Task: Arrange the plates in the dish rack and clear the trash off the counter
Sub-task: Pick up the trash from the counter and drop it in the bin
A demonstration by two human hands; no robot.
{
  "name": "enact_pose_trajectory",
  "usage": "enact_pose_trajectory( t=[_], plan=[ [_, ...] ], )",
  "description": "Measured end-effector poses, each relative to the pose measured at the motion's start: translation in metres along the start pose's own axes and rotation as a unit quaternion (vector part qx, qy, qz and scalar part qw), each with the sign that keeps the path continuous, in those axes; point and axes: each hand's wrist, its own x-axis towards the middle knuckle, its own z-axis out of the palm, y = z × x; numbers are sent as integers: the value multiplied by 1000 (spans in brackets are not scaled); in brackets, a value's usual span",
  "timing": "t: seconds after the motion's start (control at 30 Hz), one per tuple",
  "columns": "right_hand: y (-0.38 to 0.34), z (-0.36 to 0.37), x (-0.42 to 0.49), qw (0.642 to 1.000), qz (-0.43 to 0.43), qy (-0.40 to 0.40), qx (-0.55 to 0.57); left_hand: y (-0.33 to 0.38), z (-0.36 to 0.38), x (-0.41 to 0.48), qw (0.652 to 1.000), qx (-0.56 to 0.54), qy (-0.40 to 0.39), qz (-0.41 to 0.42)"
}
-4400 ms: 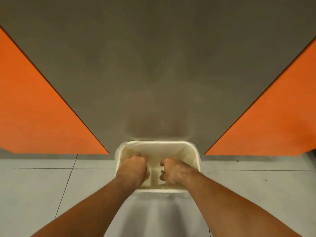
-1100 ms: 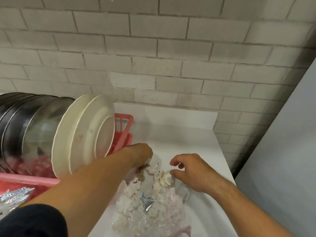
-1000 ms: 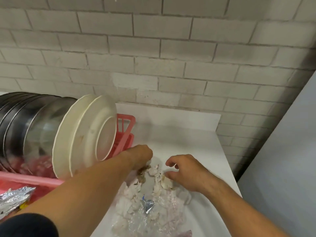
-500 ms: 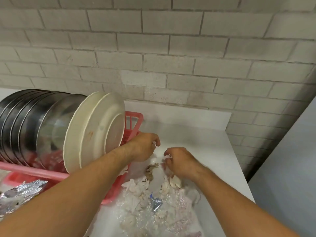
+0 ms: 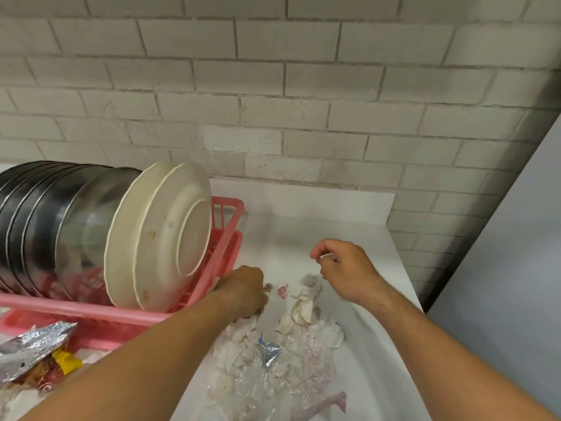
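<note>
A pile of trash (image 5: 282, 350) lies on the white counter (image 5: 334, 226): crumpled tissue, clear plastic film and a small foil scrap. My left hand (image 5: 244, 291) is down at the pile's far left edge, fingers curled into the scraps beside the rack. My right hand (image 5: 343, 267) is lifted above the pile and pinches a small white scrap (image 5: 325, 256). The pink dish rack (image 5: 226, 247) on the left holds two cream plates (image 5: 161, 235) upright and several steel plates (image 5: 45, 217) behind them.
A silver and yellow foil wrapper (image 5: 33, 350) lies at the lower left in front of the rack. A pink plastic strip (image 5: 321, 407) lies at the bottom. A brick wall closes the back; a grey panel (image 5: 510, 268) stands to the right of the counter.
I went from the bin on the floor back to the counter. In the last half second my right hand rose from the pile with a small scrap and my left hand dropped onto the trash.
</note>
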Motion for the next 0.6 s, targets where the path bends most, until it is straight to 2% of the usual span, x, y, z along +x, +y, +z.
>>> enact_pose_trajectory(
  t=[0.1,0.23,0.37,0.47,0.53,0.6],
  plan=[
    [4,-5,-1,1000,12,11,5,2,-9,-4,998,-46,29,14],
    [18,-4,6,999,30,4,-28,7,-35,-13,992,27,91,82],
    [35,5,17,991,68,-31,-108,9,-50,-9,984,89,111,105],
    [41,20,17,991,100,-65,-62,5,-52,-4,984,67,101,127],
    [42,29,15,987,122,-102,-30,2,-50,-5,985,8,99,138],
    [45,34,21,981,100,-127,-112,2,-49,-12,982,-20,110,149]
  ],
)
